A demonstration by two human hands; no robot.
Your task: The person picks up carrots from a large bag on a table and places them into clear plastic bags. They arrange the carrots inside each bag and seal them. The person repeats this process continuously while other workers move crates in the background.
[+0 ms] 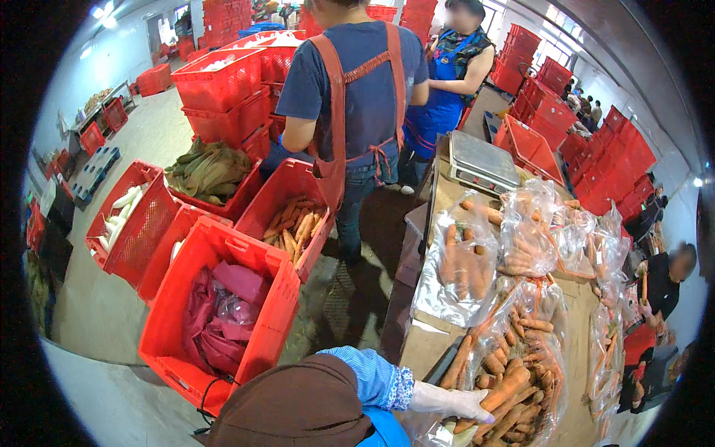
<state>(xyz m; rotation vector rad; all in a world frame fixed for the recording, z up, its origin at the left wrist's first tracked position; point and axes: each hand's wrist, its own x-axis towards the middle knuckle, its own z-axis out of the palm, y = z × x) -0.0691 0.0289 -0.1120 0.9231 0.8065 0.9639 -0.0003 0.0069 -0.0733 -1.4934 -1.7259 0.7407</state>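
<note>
My left hand [455,401] reaches from a blue striped sleeve [368,371] and grips a thick carrot [505,388] at its lower end. Beneath it, several loose carrots [516,419] lie in an opened clear plastic bag [558,357] with orange edging. A long carrot [458,363] rests at the bag's near side. My right hand is out of view. A brown cap [290,405] hides much of the lower picture, and a strip of blue apron [388,430] shows beside it.
Bagged carrots [528,246] and a platform scale [483,159] occupy the cardboard-covered table [427,343]. A red crate [268,313] holds purple bags; another crate [310,260] holds carrots. White radishes [120,215] fill one further left. Two people [363,84] stand beyond; another [662,285] works across the table.
</note>
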